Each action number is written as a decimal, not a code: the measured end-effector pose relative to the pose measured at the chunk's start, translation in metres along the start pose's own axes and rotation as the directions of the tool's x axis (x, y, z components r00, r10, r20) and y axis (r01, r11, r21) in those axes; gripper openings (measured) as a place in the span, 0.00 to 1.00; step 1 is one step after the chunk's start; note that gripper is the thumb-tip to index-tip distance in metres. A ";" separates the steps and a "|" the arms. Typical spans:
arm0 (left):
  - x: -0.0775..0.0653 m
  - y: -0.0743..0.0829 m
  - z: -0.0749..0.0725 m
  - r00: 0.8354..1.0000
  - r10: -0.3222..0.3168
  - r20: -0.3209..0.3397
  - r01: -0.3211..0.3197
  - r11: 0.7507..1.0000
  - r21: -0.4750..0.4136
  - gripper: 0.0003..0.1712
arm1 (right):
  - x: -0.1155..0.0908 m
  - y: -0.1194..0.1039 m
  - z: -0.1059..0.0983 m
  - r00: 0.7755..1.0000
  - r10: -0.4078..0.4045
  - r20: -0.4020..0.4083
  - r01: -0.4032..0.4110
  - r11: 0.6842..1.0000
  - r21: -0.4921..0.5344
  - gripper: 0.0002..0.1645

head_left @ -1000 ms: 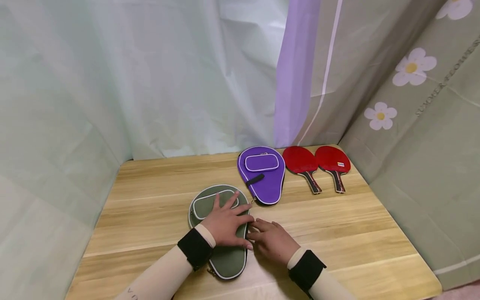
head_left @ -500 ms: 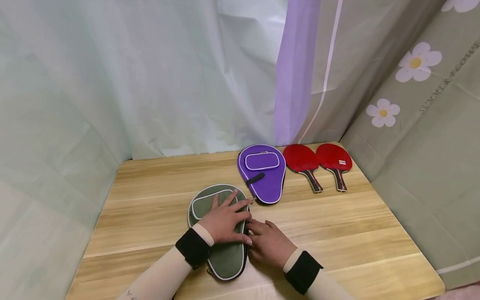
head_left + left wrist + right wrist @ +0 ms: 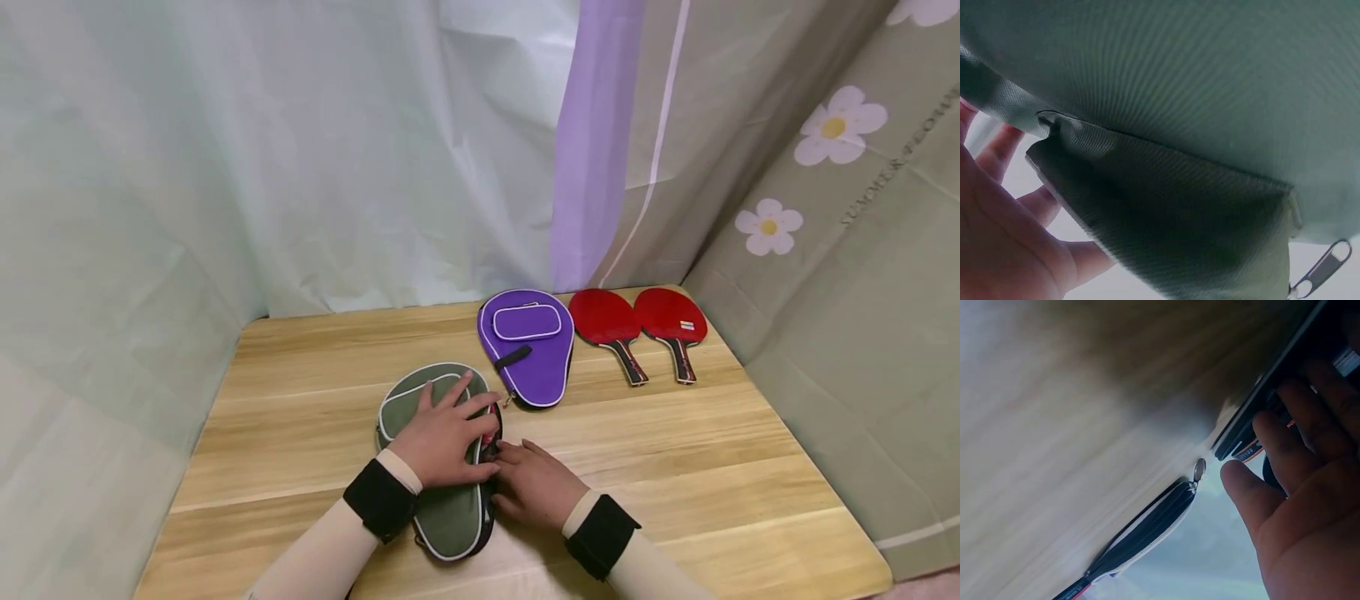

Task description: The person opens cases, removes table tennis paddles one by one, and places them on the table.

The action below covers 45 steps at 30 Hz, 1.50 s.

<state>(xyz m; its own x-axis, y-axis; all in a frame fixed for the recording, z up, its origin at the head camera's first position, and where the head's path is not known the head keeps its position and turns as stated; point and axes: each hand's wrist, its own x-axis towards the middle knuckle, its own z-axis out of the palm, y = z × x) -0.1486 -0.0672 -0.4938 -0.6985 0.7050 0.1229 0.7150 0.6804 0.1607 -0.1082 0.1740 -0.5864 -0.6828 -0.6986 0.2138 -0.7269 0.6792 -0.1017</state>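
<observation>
Green case (image 3: pixel 450 521) beneath the left hand (image 3: pixel 450 442) on the bench (image 3: pixel 315 467). Its side edge, nearly closed half a second ago, now gapes; red (image 3: pixel 490 435) shows under the left fingertips, suggesting the contents are becoming reachable. Left hand spread wide over the cover; right hand (image 3: pixel 536 487) loosely extended, fingertips at the gap, apparently gripping nothing. Right-wrist view: a lettered dark strip (image 3: pixel 1249 450) beyond that hand's thumb, hidden from the head view. Left-wrist view: the zip pull (image 3: pixel 1325 269), indistinct from overhead.
</observation>
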 end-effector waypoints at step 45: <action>-0.088 0.036 -0.085 0.879 -0.474 -0.058 0.461 0.812 0.357 0.44 | 0.023 -0.033 -0.053 0.976 0.106 0.191 -0.108 0.994 0.000 0.27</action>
<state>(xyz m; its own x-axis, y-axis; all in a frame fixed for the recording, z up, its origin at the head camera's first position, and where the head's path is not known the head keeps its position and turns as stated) -0.0639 -0.1216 -0.4151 -0.9542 0.2857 0.0885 0.2691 0.9493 -0.1623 -0.0960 0.1471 -0.5265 -0.7574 -0.6528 0.0123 -0.6490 0.7506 -0.1241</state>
